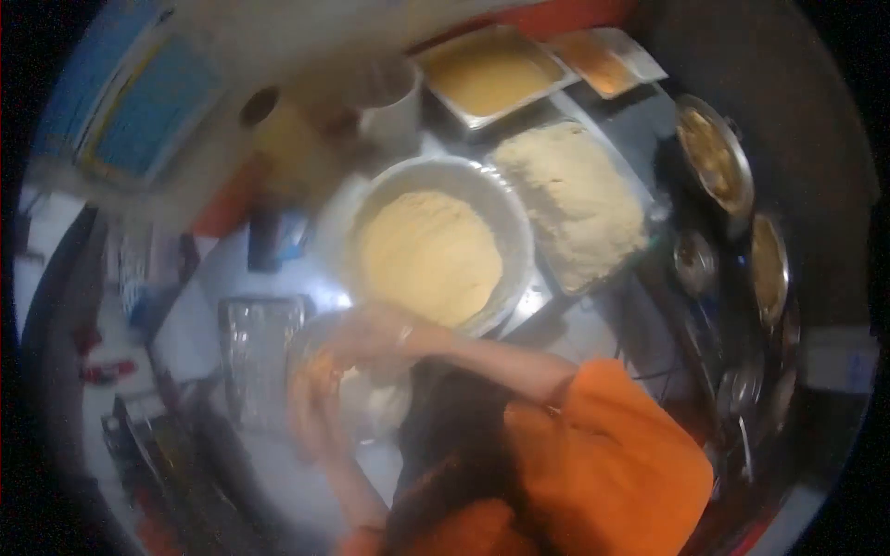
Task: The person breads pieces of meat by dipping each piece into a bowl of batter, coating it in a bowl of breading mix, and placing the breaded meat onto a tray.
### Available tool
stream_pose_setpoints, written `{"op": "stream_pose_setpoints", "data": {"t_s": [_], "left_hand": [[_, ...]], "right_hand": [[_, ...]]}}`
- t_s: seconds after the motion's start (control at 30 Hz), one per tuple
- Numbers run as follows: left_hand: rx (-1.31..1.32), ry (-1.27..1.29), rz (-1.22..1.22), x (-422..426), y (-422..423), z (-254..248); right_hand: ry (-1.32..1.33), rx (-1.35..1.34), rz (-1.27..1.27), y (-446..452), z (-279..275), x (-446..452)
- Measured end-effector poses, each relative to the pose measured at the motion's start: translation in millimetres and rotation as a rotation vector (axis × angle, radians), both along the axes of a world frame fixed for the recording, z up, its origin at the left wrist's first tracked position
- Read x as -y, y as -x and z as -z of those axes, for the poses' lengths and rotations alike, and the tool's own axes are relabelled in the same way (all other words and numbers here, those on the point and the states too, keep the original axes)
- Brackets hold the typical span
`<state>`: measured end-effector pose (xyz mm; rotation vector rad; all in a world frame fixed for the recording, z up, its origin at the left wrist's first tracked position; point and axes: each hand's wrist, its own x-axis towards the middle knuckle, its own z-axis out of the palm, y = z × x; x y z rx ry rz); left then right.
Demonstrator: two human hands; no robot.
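Note:
My right hand reaches in over the near rim of a large round metal pan that holds a pale yellow, crumbly or floury mass. My left hand is close to it, lower and further left. Both hands are smeared by motion, so I cannot make out their fingers or anything between them. Just under and beside the hands sits a bowl with something white in it, partly covered by them. Left of the hands lies a clear, shiny plastic package or container.
Beyond the pan stand a tall pale container and a metal tray of yellow stuff. A smaller tray with orange contents is beside that. Pale crumbly heap fills a tray at right. Round metal dishes line the far right.

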<state>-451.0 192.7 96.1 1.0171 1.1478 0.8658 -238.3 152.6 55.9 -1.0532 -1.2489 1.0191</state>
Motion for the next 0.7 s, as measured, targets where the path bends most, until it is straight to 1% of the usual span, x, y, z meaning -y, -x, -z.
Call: {"op": "stream_pose_setpoints", "data": {"t_s": [0.03, 0.07, 0.13, 0.2, 0.23, 0.3, 0.33, 0.37, 0.4, 0.43, 0.47, 0.53, 0.57, 0.63, 0.67, 0.7], "left_hand": [[0.198, 0.074, 0.023, 0.4, 0.7, -0.8], [0.392, 0.131, 0.034, 0.3, 6.2, -4.3], [0.069, -0.063, 0.037, -12.7, 37.7, 33.7], [0.111, 0.042, 0.071, -18.1, 26.7, -5.6], [0.089, 0.037, 0.019, -22.7, 31.4, -8.5], [-0.207, -0.145, 0.208, -29.2, 38.0, -10.7], [-0.214, -0.138, 0.19, -32.4, 40.1, -10.7], [-0.307, -0.175, 0.313, -36.4, 42.6, -10.2], [-0.397, -0.211, 0.441, -36.2, 43.4, -9.3], [-0.397, -0.203, 0.436, -32.6, 43.2, 3.5], [-0.194, 0.019, 0.346, -28.8, 42.5, 30.0], [0.011, 0.234, 0.252, -20.9, 51.2, 84.5], [-0.323, -0.12, 0.516, -10.0, 61.6, 113.1], [-0.657, -0.489, 0.768, -3.4, 66.7, 124.4], [-0.342, -0.169, 0.633, -3.7, 63.6, 117.9], [-0.03, 0.144, 0.483, -3.7, 62.3, 112.0]], "right_hand": [[0.0, -0.023, -0.01, -0.7, 2.1, 0.0], [0.041, -0.108, -0.015, -4.2, -1.4, 8.3], [0.552, -0.066, -0.055, -18.6, -49.3, 11.9], [0.474, -0.137, 0.026, -20.6, -49.0, 19.9], [0.498, -0.149, 0.019, -24.7, -44.0, 21.1], [0.546, -0.216, 0.079, -33.5, -44.3, 27.1], [0.576, -0.275, 0.139, -39.6, -52.5, 31.8], [0.582, -0.274, 0.127, -46.1, -60.3, 33.8], [0.595, -0.282, 0.221, -54.7, -68.3, 36.0], [0.609, -0.289, 0.317, -62.1, -70.6, 38.8], [0.615, -0.288, 0.314, -69.0, -67.9, 42.0], [0.628, -0.108, 0.478, -85.4, -63.2, 47.9], [0.628, -0.107, 0.477, -92.1, -56.7, 50.3], [0.501, -0.062, 0.544, -101.8, -41.8, 51.7], [0.502, -0.066, 0.549, -105.8, -44.7, 51.8], [0.578, -0.026, 0.548, -108.3, -50.6, 53.9]]}}
